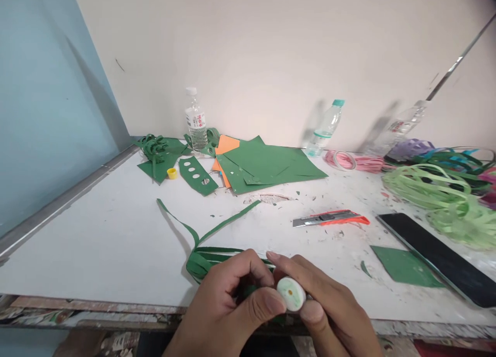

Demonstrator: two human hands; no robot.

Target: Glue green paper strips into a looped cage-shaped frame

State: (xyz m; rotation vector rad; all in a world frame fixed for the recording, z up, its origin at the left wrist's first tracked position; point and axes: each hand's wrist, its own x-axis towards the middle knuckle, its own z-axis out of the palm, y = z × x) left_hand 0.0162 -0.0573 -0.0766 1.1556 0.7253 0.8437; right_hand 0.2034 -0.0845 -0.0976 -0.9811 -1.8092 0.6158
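Near the table's front edge, my left hand [232,300] is closed around green strips [199,264], which loop out to its left and end in two loose tails. Its thumb presses against a small round white piece [290,294] with green smears and a tiny yellowish centre. From the other side, my right hand [329,295] pinches the same white piece between thumb and fingers. The fingers hide how the strips and the piece meet. To the right lies an orange utility knife [333,218] with its blade out.
Green sheets [271,166], a punched green piece [197,176] and a yellow cap [172,173] lie toward the wall. Bottles [197,124] stand or lean there. At right are a black phone [437,259], a green scrap [403,266] and light green strip coils [430,191].
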